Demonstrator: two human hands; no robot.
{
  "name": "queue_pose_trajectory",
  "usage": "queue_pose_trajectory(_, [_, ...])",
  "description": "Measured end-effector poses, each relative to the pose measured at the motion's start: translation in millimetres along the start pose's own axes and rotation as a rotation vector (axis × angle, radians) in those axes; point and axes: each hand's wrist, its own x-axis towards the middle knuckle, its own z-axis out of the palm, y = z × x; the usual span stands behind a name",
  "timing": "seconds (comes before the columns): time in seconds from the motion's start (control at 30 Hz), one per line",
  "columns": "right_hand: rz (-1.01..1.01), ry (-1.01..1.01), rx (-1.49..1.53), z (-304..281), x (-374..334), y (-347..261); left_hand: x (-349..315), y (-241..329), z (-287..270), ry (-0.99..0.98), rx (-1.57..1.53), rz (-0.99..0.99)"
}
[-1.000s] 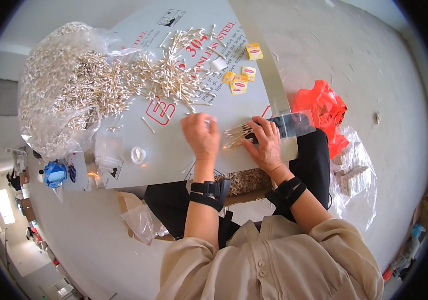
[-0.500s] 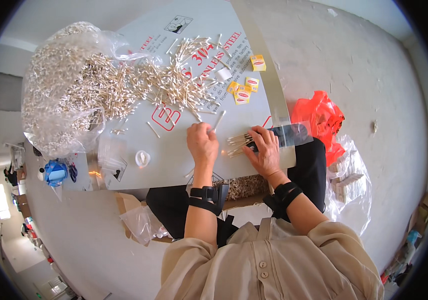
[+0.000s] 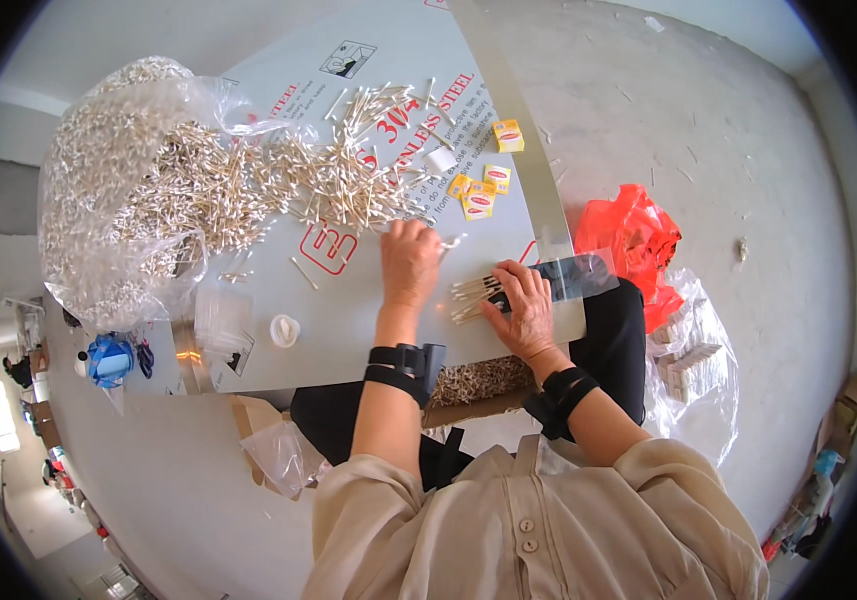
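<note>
My left hand (image 3: 411,265) is closed at the near right edge of a heap of cotton swabs (image 3: 349,175). One loose cotton swab (image 3: 455,242) sticks out to the right of its curled fingers; the grip itself is hidden. To the right, my right hand (image 3: 524,312) holds down a flat clear plastic bag (image 3: 574,278) on the table. A small bunch of cotton swabs (image 3: 469,298) pokes out to the left from under its thumb and fingers. How far those swabs reach into the bag is covered by the hand.
A large clear sack of cotton swabs (image 3: 114,190) spills onto the film-covered table (image 3: 349,320). Small yellow boxes (image 3: 479,203) lie beyond my hands. A round white lid-like piece (image 3: 285,330) and clear bags (image 3: 224,320) lie left. A red plastic bag (image 3: 629,235) is beyond the right edge.
My left hand has moved forward toward the heap, and the swab beside it has tipped flatter. My right hand stays on the clear bag.
</note>
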Motion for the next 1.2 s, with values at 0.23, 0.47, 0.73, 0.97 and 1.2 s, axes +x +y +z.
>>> queue_pose_trajectory(0.23, [-0.023,0.013,-0.023,2,0,2,6,14,3,-0.189,-0.304,-0.043])
queue_pose_trajectory(0.47, [-0.016,0.021,0.003,2,-1,1,22,15,2,-0.264,-0.299,-0.097])
queue_pose_trajectory(0.73, [-0.032,0.048,0.005,1,-2,3,-2,24,3,-0.135,-0.399,-0.246])
queue_pose_trajectory(0.97, [-0.012,0.082,0.039,1,-2,3,-7,33,-8,-0.087,-0.167,-0.103])
queue_pose_trajectory(1.2, [-0.013,0.111,0.062,3,-2,1,-37,43,-6,-0.095,-0.106,-0.142])
